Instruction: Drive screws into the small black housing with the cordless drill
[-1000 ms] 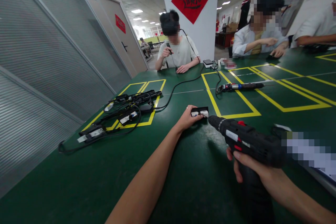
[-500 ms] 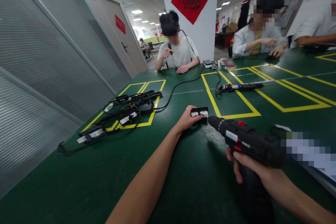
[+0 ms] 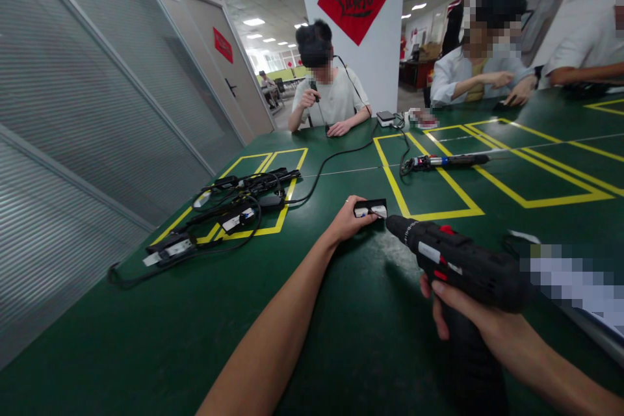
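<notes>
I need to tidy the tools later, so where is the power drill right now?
In the head view, the power drill is in the right hand, its tip at the small black case.

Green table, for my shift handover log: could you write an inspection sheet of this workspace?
Surface: green table, marked with yellow outlines
Job's things: drill, its tip close to small black part
Clutter: heap of black devices on the left; slim tool beyond the drill
Hands: left hand holds the part, right hand the drill
Cables: black cable runs from the heap toward the far edge
Surroundings: person across the table; red sign on a pillar
</notes>
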### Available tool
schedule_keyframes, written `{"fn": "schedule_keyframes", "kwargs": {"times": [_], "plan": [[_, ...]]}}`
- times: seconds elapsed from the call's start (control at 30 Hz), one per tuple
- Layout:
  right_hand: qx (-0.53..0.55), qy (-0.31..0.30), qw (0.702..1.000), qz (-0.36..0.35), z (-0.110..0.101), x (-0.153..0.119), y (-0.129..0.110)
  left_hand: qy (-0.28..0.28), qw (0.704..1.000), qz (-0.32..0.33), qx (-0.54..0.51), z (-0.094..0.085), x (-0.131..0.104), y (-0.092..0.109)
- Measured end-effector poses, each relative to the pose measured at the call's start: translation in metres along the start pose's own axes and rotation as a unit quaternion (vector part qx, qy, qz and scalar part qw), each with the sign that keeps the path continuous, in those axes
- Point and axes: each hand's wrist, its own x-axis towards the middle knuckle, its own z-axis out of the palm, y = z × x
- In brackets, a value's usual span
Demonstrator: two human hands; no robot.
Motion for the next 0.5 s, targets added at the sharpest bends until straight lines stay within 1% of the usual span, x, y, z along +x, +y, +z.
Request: {"fn": "schedule_keyframes", "kwargs": {"times": [0.07, 0.27, 0.5], "plan": [[-0.001, 0.003, 1.000, -0.006, 0.0001, -0.0001, 0.0002, -0.001, 1.000, -0.001, -0.003, 0.0004, 0.0001, -0.0005], [-0.011, -0.010, 1.000, 0.027, -0.0008, 0.0008, 0.0051, 0.001, 1.000, 0.004, -0.008, 0.0018, 0.0007, -0.0022], [-0.011, 0.002, 1.000, 0.006, -0.0002, 0.0006, 0.0022, 0.003, 1.000, 0.013, -0.005, 0.0011, 0.0017, -0.0040]]}}
